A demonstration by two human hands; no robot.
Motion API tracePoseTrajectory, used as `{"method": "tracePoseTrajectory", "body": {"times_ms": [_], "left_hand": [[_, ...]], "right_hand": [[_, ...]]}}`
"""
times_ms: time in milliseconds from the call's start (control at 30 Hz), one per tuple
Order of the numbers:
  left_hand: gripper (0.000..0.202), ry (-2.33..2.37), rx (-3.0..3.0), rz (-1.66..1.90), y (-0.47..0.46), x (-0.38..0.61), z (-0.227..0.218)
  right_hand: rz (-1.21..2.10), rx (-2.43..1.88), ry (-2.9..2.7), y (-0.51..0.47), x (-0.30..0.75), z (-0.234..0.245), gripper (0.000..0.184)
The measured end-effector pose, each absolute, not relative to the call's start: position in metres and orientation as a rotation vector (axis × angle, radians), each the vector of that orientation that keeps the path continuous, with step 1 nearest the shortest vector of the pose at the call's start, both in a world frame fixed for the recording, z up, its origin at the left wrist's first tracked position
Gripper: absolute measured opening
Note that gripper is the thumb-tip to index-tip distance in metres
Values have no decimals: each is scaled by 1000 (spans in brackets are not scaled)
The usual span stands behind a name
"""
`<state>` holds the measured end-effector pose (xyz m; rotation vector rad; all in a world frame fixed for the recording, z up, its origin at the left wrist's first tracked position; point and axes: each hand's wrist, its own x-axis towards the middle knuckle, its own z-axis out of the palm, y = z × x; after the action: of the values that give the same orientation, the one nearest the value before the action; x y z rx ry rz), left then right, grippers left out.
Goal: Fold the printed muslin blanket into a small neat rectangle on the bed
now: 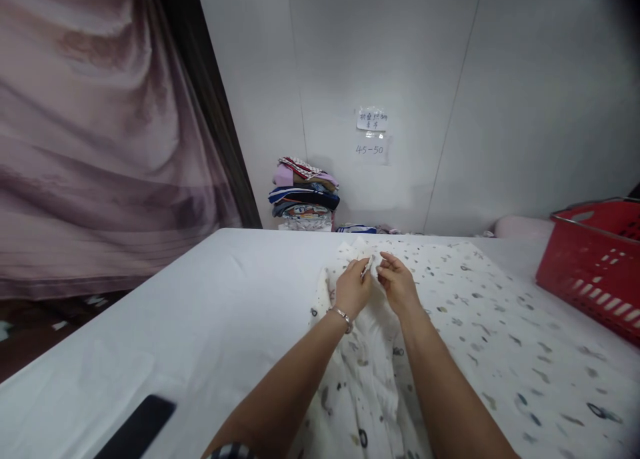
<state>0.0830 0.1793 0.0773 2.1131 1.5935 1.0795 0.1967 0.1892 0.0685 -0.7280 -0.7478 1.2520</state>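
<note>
Hands (pixel 353 289) (pixel 399 287) over printed white cloth (pixel 361 362)

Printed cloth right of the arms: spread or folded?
Spread: the printed cloth lies mostly flat on the table, pattern exposed. Cannot tell if it's doubled underneath.

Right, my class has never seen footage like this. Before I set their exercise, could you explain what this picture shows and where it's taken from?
There is no machine here: these are a person's own bare hands. The single picture comes from a camera worn on the head, looking forward and down.

The left hand pinches an edge of a white printed cloth between its fingers. The right hand is close by, fingers apart; whether it touches the cloth is hard to tell.

On the white table, similar printed fabric spreads to the right, near a red basket. A dark flat object lies at the near left.
</note>
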Motion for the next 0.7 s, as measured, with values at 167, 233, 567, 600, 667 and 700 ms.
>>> {"method": "tracePoseTrajectory", "body": {"times_ms": [167,233,567,600,667,700], "left_hand": [[35,1663,2239,1037,170,78,80],[34,1666,2255,1032,169,76,81],[38,1643,2352,1110,167,73,75],[38,1641,2352,1114,167,73,75],[38,1637,2346,1116,165,73,75],[39,1634,2343,1117,165,72,75]], "right_hand": [[1203,-767,-840,186,191,70,41],[1184,-786,-879,185,190,70,42],[1162,-819,-923,183,184,72,41],[1162,-827,-926,183,184,72,41],[1158,-842,-936,183,183,72,41],[1153,-846,-947,183,183,72,41]]}}
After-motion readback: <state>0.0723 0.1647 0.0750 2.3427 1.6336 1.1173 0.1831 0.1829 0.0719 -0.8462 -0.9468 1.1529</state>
